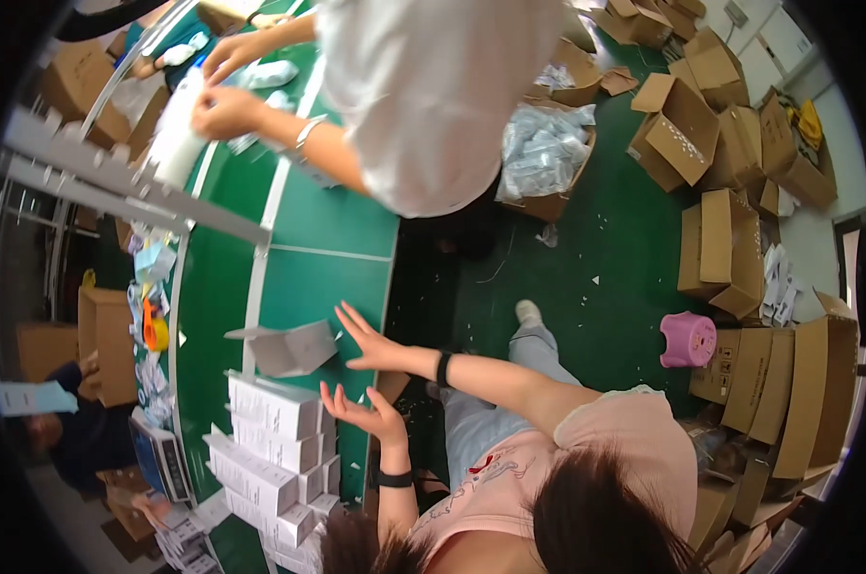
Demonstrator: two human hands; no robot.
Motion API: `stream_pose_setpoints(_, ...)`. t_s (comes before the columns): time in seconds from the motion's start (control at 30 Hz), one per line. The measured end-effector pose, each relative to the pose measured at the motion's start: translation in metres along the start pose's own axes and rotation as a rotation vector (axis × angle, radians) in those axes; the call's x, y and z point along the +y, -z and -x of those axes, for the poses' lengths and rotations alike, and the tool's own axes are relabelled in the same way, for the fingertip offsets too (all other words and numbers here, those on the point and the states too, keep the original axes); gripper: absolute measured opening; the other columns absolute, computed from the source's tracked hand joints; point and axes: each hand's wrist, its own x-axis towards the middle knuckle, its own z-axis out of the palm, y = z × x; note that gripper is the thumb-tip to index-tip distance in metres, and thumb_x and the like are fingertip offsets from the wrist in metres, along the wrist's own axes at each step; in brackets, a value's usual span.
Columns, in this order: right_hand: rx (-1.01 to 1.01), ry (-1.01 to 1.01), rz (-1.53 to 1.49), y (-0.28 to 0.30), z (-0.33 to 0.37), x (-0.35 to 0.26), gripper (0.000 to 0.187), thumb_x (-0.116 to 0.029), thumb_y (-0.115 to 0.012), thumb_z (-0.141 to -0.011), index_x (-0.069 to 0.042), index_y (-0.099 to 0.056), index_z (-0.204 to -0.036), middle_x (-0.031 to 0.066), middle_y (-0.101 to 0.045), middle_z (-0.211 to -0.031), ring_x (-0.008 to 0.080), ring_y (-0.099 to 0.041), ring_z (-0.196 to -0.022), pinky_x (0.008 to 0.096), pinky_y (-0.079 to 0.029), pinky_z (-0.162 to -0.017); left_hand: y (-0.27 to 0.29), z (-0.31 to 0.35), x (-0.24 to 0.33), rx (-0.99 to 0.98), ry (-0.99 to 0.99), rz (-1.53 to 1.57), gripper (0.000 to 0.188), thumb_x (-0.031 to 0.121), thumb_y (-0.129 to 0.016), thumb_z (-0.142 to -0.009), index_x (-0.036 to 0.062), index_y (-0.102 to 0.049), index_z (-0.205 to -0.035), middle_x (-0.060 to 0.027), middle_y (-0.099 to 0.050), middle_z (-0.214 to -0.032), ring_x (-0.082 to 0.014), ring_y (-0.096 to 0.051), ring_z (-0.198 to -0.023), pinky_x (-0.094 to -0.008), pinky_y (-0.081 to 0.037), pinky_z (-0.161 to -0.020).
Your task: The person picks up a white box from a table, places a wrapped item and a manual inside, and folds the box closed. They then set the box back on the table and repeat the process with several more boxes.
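Note:
Both my hands reach over the green table [323, 287], fingers spread and nothing in them. My right hand [371, 346] is held out beside a small white carton [297, 350] with a raised flap, a little apart from it. Lower in the picture, my left hand [368, 415] is palm up, next to a stack of closed white cartons [266, 445]. The stack stands in several uneven layers along the table. A black band circles each of my wrists.
A co-worker in white [433, 105] stands ahead, hands at a white roll [177, 129]. A metal frame [165, 196] crosses the green belt [208, 316]. A pink stool [688, 340], open cardboard boxes [720, 239] and a box of plastic-wrapped items [548, 153] stand on the floor.

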Motion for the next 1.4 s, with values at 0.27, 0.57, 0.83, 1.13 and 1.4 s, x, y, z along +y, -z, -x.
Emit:
stream_pose_setpoints(0.27, 0.421, -0.250, 0.461, 0.362, 0.194, 0.099, 0.046, 0.003, -0.048, -0.059, -0.004, -0.047, -0.104, 0.0148, -0.046, -0.104, 0.0320, -0.042, -0.100, 0.0375, -0.036, -0.086, -0.252, 0.103, 0.073, -0.147, 0.400, 0.061, 0.042, -0.005, -0.046, -0.070, 0.0014, -0.035, -0.109, -0.0120, -0.032, -0.122, -0.0239, -0.035, -0.108, -0.0333, -0.031, -0.089)
stream_pose_setpoints(0.57, 0.029, -0.260, 1.541, 0.852, 0.158, 0.385, 0.047, 0.000, -0.051, -0.063, -0.008, -0.046, -0.109, 0.0119, -0.044, -0.110, 0.0271, -0.035, -0.112, 0.0414, -0.031, -0.090, -0.809, 0.226, 0.004, -0.830, 0.121, -0.102, 0.052, 0.004, -0.057, -0.060, 0.0005, -0.037, -0.109, -0.0168, -0.035, -0.119, -0.0328, -0.031, -0.112, -0.0420, -0.026, -0.093)
stream_pose_setpoints(0.83, -0.461, -0.375, 1.734, 0.978, 0.136, 0.519, 0.018, -0.014, -0.046, -0.073, -0.008, -0.055, -0.088, 0.0066, -0.055, -0.094, 0.0229, -0.045, -0.102, 0.0401, -0.033, -0.089, -0.985, 0.259, -0.044, -1.136, -0.015, -0.503, 0.039, 0.006, -0.057, -0.061, 0.0047, -0.049, -0.100, -0.0125, -0.048, -0.106, -0.0256, -0.040, -0.105, -0.0385, -0.030, -0.090)
stream_pose_setpoints(1.13, -0.260, -0.148, 1.576, 1.008, 0.191, 0.542, 0.004, -0.011, -0.048, -0.068, -0.009, -0.050, -0.066, 0.0046, -0.051, -0.066, 0.0195, -0.050, -0.072, 0.0314, -0.039, -0.068, -1.027, 0.294, -0.063, -1.148, -0.231, -0.646, 0.014, 0.015, -0.050, -0.068, 0.0130, -0.063, -0.061, -0.0024, -0.059, -0.062, -0.0186, -0.056, -0.073, -0.0334, -0.038, -0.070)
stream_pose_setpoints(1.4, -0.263, -0.212, 1.544, 0.915, 0.250, 0.504, 0.004, -0.011, -0.048, -0.067, -0.009, -0.049, -0.064, 0.0059, -0.050, -0.065, 0.0199, -0.050, -0.071, 0.0319, -0.039, -0.065, -0.945, 0.307, -0.080, -1.201, -0.340, -0.583, 0.013, 0.014, -0.051, -0.067, 0.0137, -0.063, -0.062, -0.0023, -0.060, -0.066, -0.0171, -0.055, -0.074, -0.0329, -0.037, -0.070)
